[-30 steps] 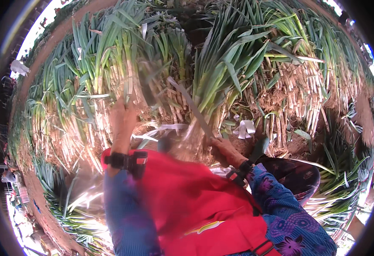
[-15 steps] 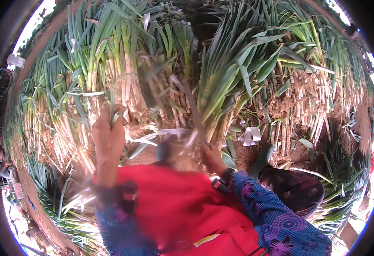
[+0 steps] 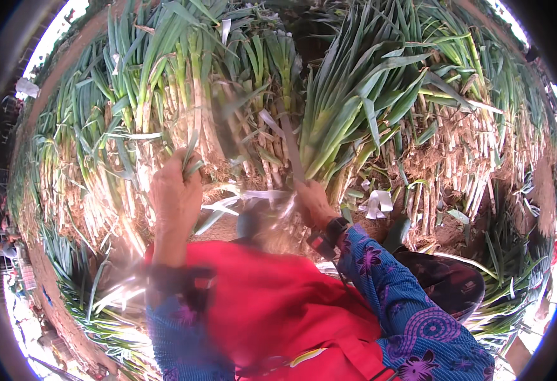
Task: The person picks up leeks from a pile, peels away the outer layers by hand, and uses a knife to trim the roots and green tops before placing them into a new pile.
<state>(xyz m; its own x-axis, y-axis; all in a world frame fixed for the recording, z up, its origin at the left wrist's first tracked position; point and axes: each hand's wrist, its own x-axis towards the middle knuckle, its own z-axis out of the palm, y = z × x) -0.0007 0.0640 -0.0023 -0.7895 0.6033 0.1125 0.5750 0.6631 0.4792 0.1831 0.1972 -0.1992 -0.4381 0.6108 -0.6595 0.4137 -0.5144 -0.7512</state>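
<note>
My left hand [image 3: 175, 193] is closed on a short piece of green leaf [image 3: 192, 166], whose tip sticks out past the fingers. It is in front of upright bunches of green onions [image 3: 192, 114] with white stalks and dry roots. My right hand [image 3: 315, 202] grips a long, flat knife [image 3: 291, 149]; the blade points away from me, between the onion bunches, and its handle is hidden in the fingers. A white strip [image 3: 271, 122] lies beside the blade. Just right of the knife leans a bunch with broad green leaves [image 3: 348, 108].
More onions [image 3: 456, 136] stand packed on the right, roots toward me. White ribbon scraps [image 3: 377, 203] and pale peelings [image 3: 222, 206] lie on the brown ground. Loose onions [image 3: 122, 324] are at my lower left. A dark trouser leg [image 3: 443, 279] is at lower right.
My right hand has moved away from me, carrying the knife farther in among the onions. My left hand has shifted a little to the right, still holding the leaf.
</note>
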